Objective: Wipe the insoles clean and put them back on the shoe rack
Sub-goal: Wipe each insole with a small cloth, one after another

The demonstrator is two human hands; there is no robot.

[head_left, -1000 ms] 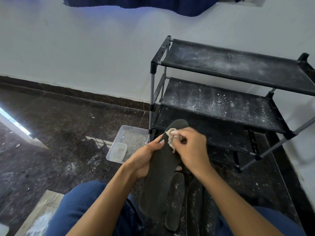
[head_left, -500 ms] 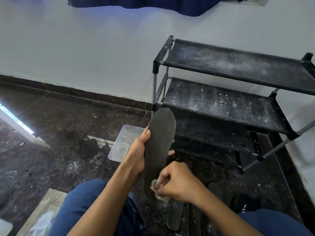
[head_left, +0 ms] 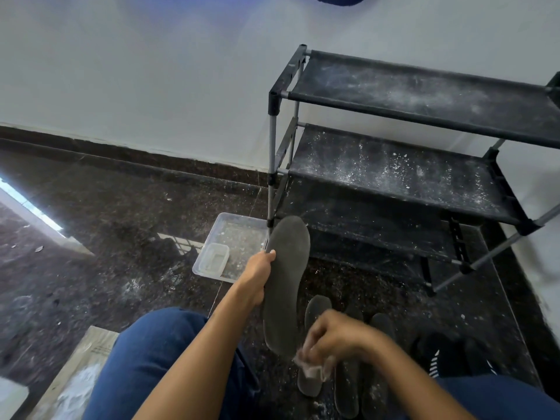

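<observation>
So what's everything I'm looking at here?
held insole: 1, dark grey, upright in the left hand
insoles on floor: at least 3, dark, powder-flecked, below the held one
cloth: 1, whitish, in the right hand
shoe rack: 1, black, dusty shelves, against the wall
tray: 1, clear plastic, left of the rack, smaller tub inside
left hand: grips the insole's edge
right hand: blurred, holds the cloth

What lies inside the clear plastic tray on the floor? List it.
The tray holds a smaller clear box in its near corner and scattered whitish specks. Its right edge is covered by the insole that the left hand holds.
</observation>
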